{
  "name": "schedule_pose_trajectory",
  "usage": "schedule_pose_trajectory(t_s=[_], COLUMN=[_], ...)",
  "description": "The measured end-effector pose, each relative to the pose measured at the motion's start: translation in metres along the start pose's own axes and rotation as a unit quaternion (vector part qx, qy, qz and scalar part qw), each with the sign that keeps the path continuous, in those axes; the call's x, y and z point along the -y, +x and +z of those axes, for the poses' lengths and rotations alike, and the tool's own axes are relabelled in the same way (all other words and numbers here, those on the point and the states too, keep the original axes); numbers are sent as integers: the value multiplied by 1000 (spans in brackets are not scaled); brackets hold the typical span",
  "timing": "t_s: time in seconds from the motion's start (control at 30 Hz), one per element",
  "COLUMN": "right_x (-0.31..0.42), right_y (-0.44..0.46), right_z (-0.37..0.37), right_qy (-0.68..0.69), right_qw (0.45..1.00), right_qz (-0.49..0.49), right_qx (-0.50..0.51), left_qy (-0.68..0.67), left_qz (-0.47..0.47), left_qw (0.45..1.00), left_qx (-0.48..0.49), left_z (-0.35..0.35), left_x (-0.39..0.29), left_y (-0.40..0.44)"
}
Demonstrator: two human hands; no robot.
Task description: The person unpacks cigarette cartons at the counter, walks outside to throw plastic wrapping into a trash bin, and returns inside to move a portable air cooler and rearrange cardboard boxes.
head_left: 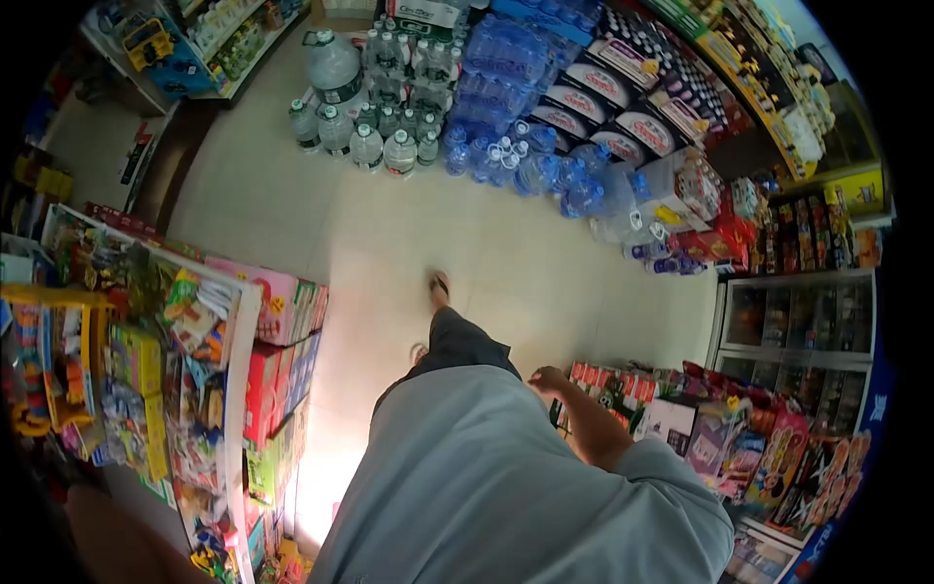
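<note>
My right hand (548,381) hangs beside my grey shirt (467,467), low at my hip. It is small in the head view, and its fingers are too unclear to tell whether they are closed or hold anything. Nearest to it are red and green packages (603,384) stacked on the right. My left hand does not show; a dark blurred shape (126,535) at the lower left may be part of my left arm. Dark shorts (472,341) and a sandalled foot (440,287) appear below the shirt.
Large water bottles (336,63) and blue-wrapped bottle packs (501,73) stand on the pale floor (389,219) ahead. Stacked drink cartons (593,88) are beside them. A shelf of packaged goods (199,360) is on the left, and a glass-fronted cabinet (793,316) on the right.
</note>
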State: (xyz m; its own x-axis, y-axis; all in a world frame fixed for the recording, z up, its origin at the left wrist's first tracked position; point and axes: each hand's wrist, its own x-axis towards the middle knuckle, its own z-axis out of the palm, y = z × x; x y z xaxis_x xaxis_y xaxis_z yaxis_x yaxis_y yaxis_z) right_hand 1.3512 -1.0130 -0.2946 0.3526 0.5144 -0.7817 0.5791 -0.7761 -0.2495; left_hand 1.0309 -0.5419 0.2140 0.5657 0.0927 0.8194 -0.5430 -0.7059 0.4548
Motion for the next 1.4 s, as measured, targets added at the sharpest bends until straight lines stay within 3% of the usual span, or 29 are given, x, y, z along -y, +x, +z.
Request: schedule_pose_trajectory(t_s=[0.17, 0.23, 0.3, 0.33, 0.37, 0.47, 0.5, 0.53, 0.6, 0.63, 0.67, 0.7, 0.77, 0.83, 0.9, 0.93, 1.0, 1.03, 1.17, 1.27, 1.4], right_x=[53, 100, 157, 183, 193, 361, 403, 442, 538, 584, 627, 663, 740, 782, 809, 824, 842, 862, 927, 981, 1152], right_y=[112, 176, 245, 286, 343, 387, 422, 457, 490, 504, 525, 539, 535, 553, 566, 561, 588, 572, 620, 699, 776], right_z=[-108, -192, -274, -309, -333, -473, -499, -522, -554, -563, -561, -563, -556, -537, -512, -507, -497, -501, -511, -521, -543], right_qy=[-79, -30, -70, -124, -297, -224, -309, -215, -212, -189, -80, -86, -233, -326, -220, -196, -318, -204, -306, -257, -391], right_qw=[994, 999, 997, 992, 943, 955, 917, 942, 916, 890, 935, 931, 852, 867, 933, 936, 906, 950, 935, 946, 892], right_qz=[-76, 6, 19, -15, -126, -168, -217, -217, -294, -353, -299, -310, -428, -361, -282, -292, -269, -228, -159, -152, -217], right_qx=[23, -21, -2, -32, -78, -95, -132, -135, -174, -217, -171, -170, -191, -102, -24, 10, 75, 69, 80, 122, 74], left_qy=[31, 56, 81, 97, 114, 165, 181, 195, 222, 234, 246, 255, 268, 278, 292, 301, 308, 309, 326, 350, 410], left_qz=[-15, -26, -38, -43, -52, -77, -84, -91, -103, -110, -115, -116, -117, -116, -119, -122, -132, -136, -156, -177, -250], left_qw=[999, 998, 995, 993, 991, 979, 975, 971, 962, 957, 953, 950, 946, 941, 936, 933, 929, 928, 918, 903, 844], left_qx=[-14, -24, -34, -42, -52, -87, -97, -105, -122, -128, -133, -137, -143, -156, -156, -155, -155, -156, -164, -175, -240], left_z=[-53, -82, -114, -130, -146, -193, -210, -225, -259, -276, -296, -315, -362, -413, -464, -490, -543, -568, -666, -740, -833], left_x=[120, 161, 193, 205, 216, 242, 250, 257, 276, 284, 295, 304, 328, 351, 373, 385, 411, 425, 486, 530, 581], left_y=[30, 45, 58, 62, 64, 65, 62, 57, 48, 42, 36, 30, 19, 10, 1, -1, -7, -11, -29, -42, -65])
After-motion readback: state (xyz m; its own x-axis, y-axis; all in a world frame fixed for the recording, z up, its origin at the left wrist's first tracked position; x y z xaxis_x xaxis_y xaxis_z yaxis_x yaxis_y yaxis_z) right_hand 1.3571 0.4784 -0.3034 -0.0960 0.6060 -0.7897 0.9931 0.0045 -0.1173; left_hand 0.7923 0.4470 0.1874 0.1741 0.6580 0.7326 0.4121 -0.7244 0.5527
